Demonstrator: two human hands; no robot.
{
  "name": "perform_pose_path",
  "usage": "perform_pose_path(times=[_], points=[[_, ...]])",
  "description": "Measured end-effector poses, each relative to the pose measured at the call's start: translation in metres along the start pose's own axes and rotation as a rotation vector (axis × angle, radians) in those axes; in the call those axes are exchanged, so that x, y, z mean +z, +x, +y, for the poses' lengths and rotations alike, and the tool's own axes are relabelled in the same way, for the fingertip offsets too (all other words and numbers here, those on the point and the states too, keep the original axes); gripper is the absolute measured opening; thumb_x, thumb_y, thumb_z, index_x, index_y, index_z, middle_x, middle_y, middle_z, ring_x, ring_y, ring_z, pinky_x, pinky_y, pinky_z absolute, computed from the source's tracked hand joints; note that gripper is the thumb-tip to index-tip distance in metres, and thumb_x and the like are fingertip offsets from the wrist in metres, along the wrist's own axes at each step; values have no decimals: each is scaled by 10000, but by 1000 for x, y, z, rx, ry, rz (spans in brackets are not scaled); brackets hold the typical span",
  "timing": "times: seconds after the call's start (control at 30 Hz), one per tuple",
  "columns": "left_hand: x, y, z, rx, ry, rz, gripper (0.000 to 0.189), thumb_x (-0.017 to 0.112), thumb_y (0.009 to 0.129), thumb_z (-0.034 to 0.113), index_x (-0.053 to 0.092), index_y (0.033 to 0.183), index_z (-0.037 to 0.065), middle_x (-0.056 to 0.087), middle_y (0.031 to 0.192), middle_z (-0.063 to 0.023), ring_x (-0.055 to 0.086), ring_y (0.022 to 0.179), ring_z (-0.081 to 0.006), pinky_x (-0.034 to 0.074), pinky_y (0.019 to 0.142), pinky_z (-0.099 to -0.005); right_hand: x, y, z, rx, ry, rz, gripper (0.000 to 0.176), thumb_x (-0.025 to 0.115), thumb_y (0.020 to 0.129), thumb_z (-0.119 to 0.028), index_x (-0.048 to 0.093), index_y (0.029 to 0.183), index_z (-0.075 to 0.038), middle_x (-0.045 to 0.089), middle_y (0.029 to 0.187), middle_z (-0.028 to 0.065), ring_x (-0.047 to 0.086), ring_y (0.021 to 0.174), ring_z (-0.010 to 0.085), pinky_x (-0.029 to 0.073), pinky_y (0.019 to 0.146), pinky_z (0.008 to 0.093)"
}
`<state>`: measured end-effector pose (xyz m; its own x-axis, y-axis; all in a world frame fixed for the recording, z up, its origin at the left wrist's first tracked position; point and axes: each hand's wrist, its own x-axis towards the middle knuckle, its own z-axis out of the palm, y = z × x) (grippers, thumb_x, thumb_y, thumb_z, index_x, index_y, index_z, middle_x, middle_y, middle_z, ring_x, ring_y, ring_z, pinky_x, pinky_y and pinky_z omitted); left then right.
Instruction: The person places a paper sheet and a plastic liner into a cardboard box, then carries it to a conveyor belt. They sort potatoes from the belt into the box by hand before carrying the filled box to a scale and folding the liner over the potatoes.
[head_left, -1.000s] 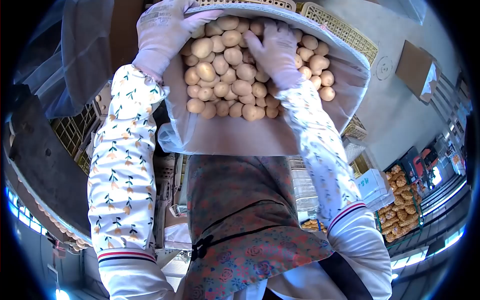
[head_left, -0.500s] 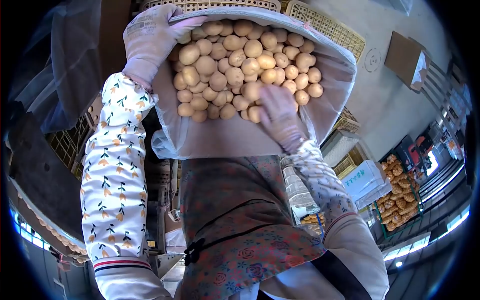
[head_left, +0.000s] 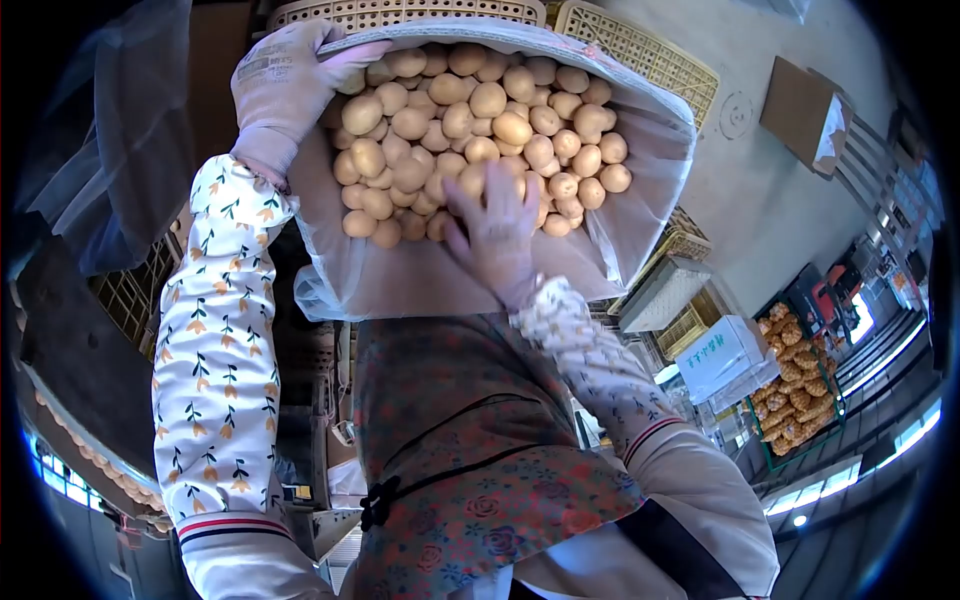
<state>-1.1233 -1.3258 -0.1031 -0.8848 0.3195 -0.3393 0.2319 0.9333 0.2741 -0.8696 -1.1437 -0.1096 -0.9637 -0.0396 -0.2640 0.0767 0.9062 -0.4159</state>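
Many small, round yellow-brown potatoes (head_left: 487, 100) fill the far part of a box lined with thin whitish film (head_left: 430, 285). My left hand (head_left: 285, 85), in a pale glove, is closed over the box's far left rim, thumb along the edge. Gloved too, my right hand (head_left: 500, 225) lies over the near middle of the potatoes. Its fingers are spread and touch them from above, with no potato visibly gripped. The hand hides the potatoes under it. Bare liner shows between the pile and my patterned apron (head_left: 480, 430).
Yellowish perforated crates (head_left: 640, 60) stand beyond the box. An open cardboard box (head_left: 795, 115) is on the floor at the far right. To the right are a white box (head_left: 715, 355) and a stack of filled orange net bags (head_left: 795, 390). A dark surface (head_left: 80, 330) lies left.
My right hand has moved left across the near edge of the pile, its fingers now spread more clearly. My left hand keeps its hold on the rim; the view has shifted slightly.
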Motion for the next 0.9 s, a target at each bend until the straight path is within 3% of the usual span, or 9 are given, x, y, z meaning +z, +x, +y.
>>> perform_pose_path(times=[0.1, 0.17, 0.23, 0.3, 0.37, 0.5, 0.57, 0.73, 0.9], points=[[-2, 1, 0, -15, -11, 1, 597, 689, 784, 691, 731, 1010, 140, 712, 956, -61, 678, 918, -287, 519, 800, -379, 5, -47, 0, -12, 189, -181, 538, 752, 749, -265, 639, 1269, -182, 477, 1370, 233, 465, 1279, 393, 334, 1046, 540], [-4, 2, 3, -10, -31, -7, 600, 694, 782, 687, 735, 1024, 138, 716, 960, -68, 681, 919, -287, 520, 803, -379, 2, -29, -3, 138, 435, -655, 550, 724, 766, -256, 614, 1304, -209, 492, 1390, 160, 480, 1278, 330, 382, 1039, 479], [-2, 3, 4, -13, -8, 8, 596, 681, 793, 681, 731, 1030, 137, 715, 961, -72, 678, 931, -288, 519, 811, -388, 6, -17, -7, 38, 444, -660, 512, 696, 791, -234, 611, 1296, -203, 529, 1354, 113, 515, 1237, 291, 435, 987, 427], [0, 0, 1, -11, -25, 15, 579, 637, 821, 685, 715, 1010, 143, 708, 972, -66, 664, 959, -298, 515, 827, -413, 12, -15, -12, -314, 216, -214, 424, 668, 823, -199, 630, 1245, -166, 588, 1263, 93, 570, 1156, 277, 493, 888, 381], [5, 1, -4, -3, -13, 22, 572, 644, 817, 684, 715, 996, 145, 704, 969, -61, 663, 952, -296, 515, 823, -407, -2, 6, 8, -86, 440, -342, 312, 627, 863, -137, 638, 1173, -107, 644, 1080, 129, 628, 987, 320, 513, 810, 408], [6, 1, -6, -4, -3, 18, 574, 648, 811, 691, 711, 983, 147, 698, 965, -56, 662, 937, -291, 515, 815, -398, -46, -12, 80, 190, 387, -31, 279, 640, 881, -113, 655, 1153, -50, 667, 1063, 163, 644, 981, 339, 516, 845, 430], [4, 1, -3, -6, -9, 10, 578, 647, 810, 693, 709, 986, 147, 697, 961, -56, 662, 935, -290, 515, 815, -399, -62, -51, 115, 182, 11, 89, 306, 643, 865, -82, 640, 1167, -34, 676, 1029, 151, 633, 962, 352, 496, 878, 449], [3, 1, -2, -23, -26, -5, 585, 648, 806, 698, 714, 991, 147, 696, 962, -56, 662, 938, -288, 514, 821, -399, -106, -99, 102, 168, 81, -40, 278, 674, 829, -10, 671, 1107, -16, 708, 1033, 138, 661, 946, 326, 518, 868, 404], [2, 1, -2, -24, -14, 9, 603, 644, 800, 719, 721, 999, 154, 697, 980, -52, 664, 952, -282, 515, 835, -392, -100, -104, 99, 292, 143, 15, 260, 660, 846, -50, 671, 1103, -16, 712, 1024, 156, 671, 919, 331, 516, 835, 422]])
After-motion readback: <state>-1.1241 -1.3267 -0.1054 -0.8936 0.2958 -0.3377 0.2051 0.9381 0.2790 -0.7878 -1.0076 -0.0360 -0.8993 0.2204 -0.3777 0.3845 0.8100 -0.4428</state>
